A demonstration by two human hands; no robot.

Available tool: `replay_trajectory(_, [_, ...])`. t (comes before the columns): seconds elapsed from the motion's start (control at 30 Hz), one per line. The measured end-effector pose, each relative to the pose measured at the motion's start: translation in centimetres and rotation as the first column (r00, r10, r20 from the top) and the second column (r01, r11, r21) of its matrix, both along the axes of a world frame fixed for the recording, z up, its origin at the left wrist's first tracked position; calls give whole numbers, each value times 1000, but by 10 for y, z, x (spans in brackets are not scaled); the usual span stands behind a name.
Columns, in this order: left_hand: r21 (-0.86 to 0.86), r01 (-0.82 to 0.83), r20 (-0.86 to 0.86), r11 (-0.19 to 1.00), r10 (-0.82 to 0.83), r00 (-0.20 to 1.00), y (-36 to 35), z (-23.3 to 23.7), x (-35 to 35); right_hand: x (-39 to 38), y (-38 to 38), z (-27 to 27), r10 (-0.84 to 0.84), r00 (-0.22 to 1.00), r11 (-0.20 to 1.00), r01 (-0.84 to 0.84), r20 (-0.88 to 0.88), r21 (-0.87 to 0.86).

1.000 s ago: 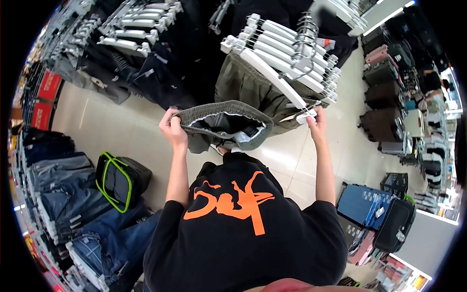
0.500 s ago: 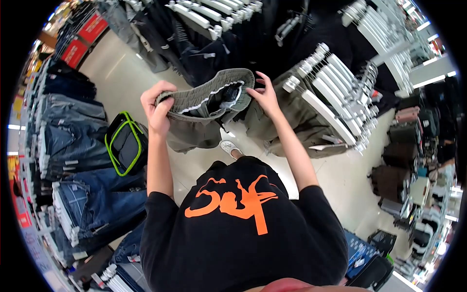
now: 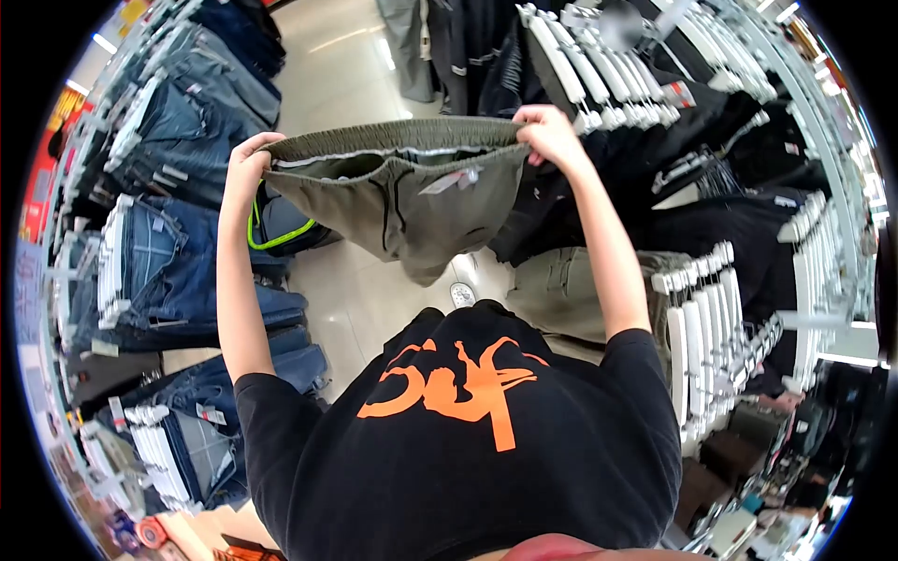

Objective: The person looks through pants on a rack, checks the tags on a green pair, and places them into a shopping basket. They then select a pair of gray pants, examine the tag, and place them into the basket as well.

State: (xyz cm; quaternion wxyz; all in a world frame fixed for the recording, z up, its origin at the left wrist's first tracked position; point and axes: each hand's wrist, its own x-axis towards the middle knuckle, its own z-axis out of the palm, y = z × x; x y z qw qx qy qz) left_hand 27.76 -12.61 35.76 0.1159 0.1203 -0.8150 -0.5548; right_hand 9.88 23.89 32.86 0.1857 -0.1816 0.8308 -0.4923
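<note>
A pair of olive-green pants [image 3: 440,206] with an elastic waistband hangs in front of me, held up by both hands. My left hand [image 3: 251,161] is closed on the left end of the waistband. At the other end, my right hand [image 3: 550,136] pinches the band's corner. The waistband is pulled wide and its opening faces up toward me. Dark drawstrings dangle at the front, and a pale tag lies against the fabric on the right. The lower part of the pants hangs out of sight beneath the folds.
Blue jeans [image 3: 182,262] hang on racks along the left. White hangers [image 3: 697,346] carry olive pants [image 3: 561,290] at the right, with black garments [image 3: 720,224] behind. A green-rimmed basket [image 3: 281,229] stands beyond my left forearm. My shoe [image 3: 462,294] shows on the tiled floor [image 3: 327,318].
My hands have moved apart, stretching the waistband from bunched to wide. The pants' front now faces me more fully. My view has turned, so the racks sit differently around me.
</note>
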Motion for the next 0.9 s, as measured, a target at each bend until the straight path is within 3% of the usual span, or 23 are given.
replay_trajectory(0.07, [-207,-60,17,977,64,998,-12,-3,0,-24,-25,18,30,989,995,-15,-146,100])
replay_trajectory(0.13, [-246,-43,115,968,73,991,-16,6,-2,-58,-47,22,33,973,992,-4,-230,124])
replay_trajectory(0.2, [-277,-52,141,960,94,986,-23,9,-6,-85,-63,32,128,964,988,-103,-232,118])
replay_trajectory(0.27, [-178,-55,139,982,80,987,-31,10,-10,-101,-75,39,176,952,983,-155,-251,103])
replay_trajectory(0.47, [-149,-171,34,974,178,983,-73,-3,-12,-126,-116,52,221,949,974,-201,-224,108])
replay_trajectory(0.67, [-269,-288,-66,919,281,957,-123,3,-15,-132,-179,59,241,936,970,-222,-257,103])
replay_trajectory(0.73, [-329,-377,-208,866,323,923,-141,3,-17,-129,-203,59,198,936,980,-181,-290,82])
replay_trajectory(0.87, [-422,-397,-303,815,286,909,-174,8,-8,-119,-242,54,175,939,983,-182,-296,5])
replay_trajectory(0.9, [-505,-431,-371,747,263,891,-169,14,-2,-111,-246,55,166,938,984,-177,-305,-6])
